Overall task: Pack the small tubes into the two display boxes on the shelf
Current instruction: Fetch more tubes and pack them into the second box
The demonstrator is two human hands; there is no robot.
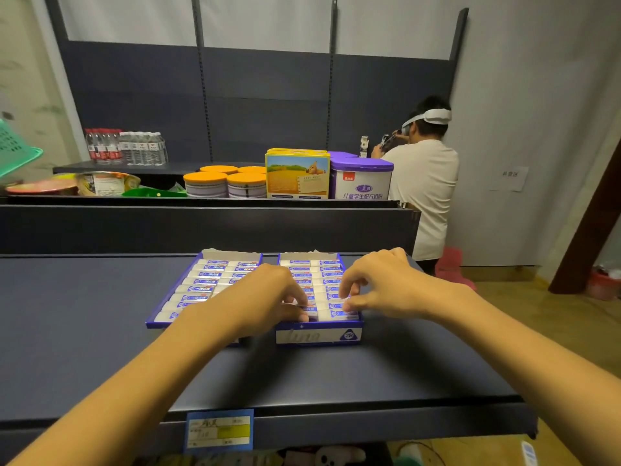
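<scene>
On the far left a green basket [15, 148] juts in from the edge, with water bottles [126, 148] standing on the back shelf behind it and orange-lidded tins [225, 183] further along the middle shelf. On the near dark shelf [84, 314] two blue display boxes sit side by side, touching or nearly so. The left display box [161, 319] holds rows of small white and blue tubes [205, 280] lying flat; its near right part is hidden by the left hand [268, 294], whose curled fingers pinch a tube at the near left corner of the right display box [319, 336]. That box is likewise filled with rows of tubes. The right hand [379, 284] hangs over its near right corner, fingers bent down onto the tubes there; whether it actually grasps one cannot be told. A price label [219, 431] is fixed to the shelf's front edge. At the far right another person [426, 183] in a white shirt stands facing away.
</scene>
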